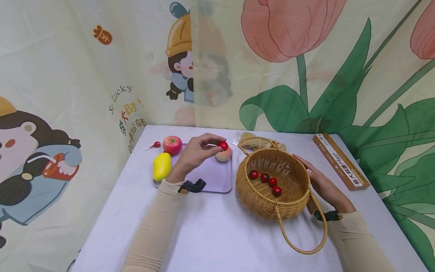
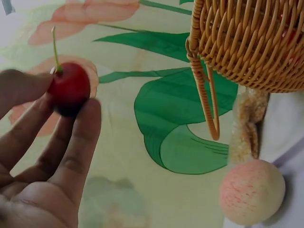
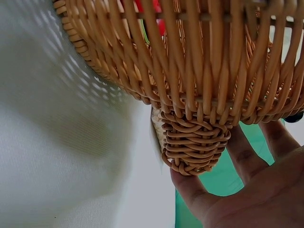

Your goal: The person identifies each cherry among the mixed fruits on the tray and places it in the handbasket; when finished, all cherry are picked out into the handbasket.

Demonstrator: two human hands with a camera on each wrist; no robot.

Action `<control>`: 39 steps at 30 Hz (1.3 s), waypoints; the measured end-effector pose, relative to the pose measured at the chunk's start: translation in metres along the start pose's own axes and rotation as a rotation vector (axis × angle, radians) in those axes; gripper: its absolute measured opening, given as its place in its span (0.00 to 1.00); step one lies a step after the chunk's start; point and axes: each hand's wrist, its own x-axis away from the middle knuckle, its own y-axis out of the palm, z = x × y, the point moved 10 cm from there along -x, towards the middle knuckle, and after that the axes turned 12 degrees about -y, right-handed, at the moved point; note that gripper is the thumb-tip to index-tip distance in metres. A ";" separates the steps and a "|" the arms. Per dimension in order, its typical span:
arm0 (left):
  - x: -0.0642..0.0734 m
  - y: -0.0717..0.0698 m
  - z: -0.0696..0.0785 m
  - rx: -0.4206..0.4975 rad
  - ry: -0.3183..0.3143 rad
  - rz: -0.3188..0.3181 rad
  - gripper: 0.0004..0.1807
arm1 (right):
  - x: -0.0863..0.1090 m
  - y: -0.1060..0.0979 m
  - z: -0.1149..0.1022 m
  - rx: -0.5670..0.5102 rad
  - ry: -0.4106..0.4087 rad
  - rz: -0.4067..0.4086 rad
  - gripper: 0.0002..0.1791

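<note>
Pinched between the thumb and fingertips of my left hand (image 1: 195, 153) is a dark red cherry (image 2: 71, 88), its green stem pointing up. In the head view it is above the right part of the lilac tray (image 1: 212, 181), in front of a pale pink peach (image 1: 224, 155). My right hand (image 1: 326, 189) rests against the right side of the round wicker basket (image 1: 253, 202), fingers fairly straight along its outer wall. The right wrist view shows a finger touching the woven flap (image 3: 197, 142). Several cherries (image 1: 272, 181) lie inside the basket, which leans slightly.
A red apple (image 1: 172, 145) and a yellow mango (image 1: 162, 166) are at the tray's left side, with a lollipop (image 1: 156, 144) beyond. Behind the basket lies a clear bag of beige pieces (image 1: 256, 141). One long pasta box (image 1: 341, 161) lies at the right. A basket handle (image 1: 321, 241) hangs forward.
</note>
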 end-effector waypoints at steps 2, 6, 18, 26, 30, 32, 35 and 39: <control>0.001 0.011 0.006 -0.041 0.009 -0.061 0.19 | 0.000 0.000 0.000 0.003 0.001 -0.001 0.32; 0.003 0.034 0.017 -0.158 0.009 -0.156 0.18 | 0.000 0.000 -0.001 0.008 0.005 -0.003 0.32; -0.005 0.094 0.066 -0.349 0.172 -0.313 0.15 | 0.000 0.001 -0.003 -0.010 -0.005 -0.010 0.32; -0.027 0.131 0.079 -0.547 0.179 -0.428 0.13 | -0.002 0.000 -0.004 0.001 0.000 -0.014 0.32; -0.035 0.154 0.085 -0.701 0.197 -0.503 0.13 | -0.004 -0.002 -0.006 0.009 0.000 -0.009 0.31; -0.039 0.166 0.087 -0.762 0.196 -0.536 0.13 | -0.005 -0.002 -0.006 0.008 0.002 -0.010 0.31; -0.045 0.186 0.086 -0.840 0.198 -0.598 0.13 | -0.004 0.000 -0.006 0.002 0.008 -0.015 0.31; -0.055 0.211 0.080 -0.941 0.205 -0.665 0.13 | -0.001 0.001 -0.004 0.023 0.019 -0.017 0.31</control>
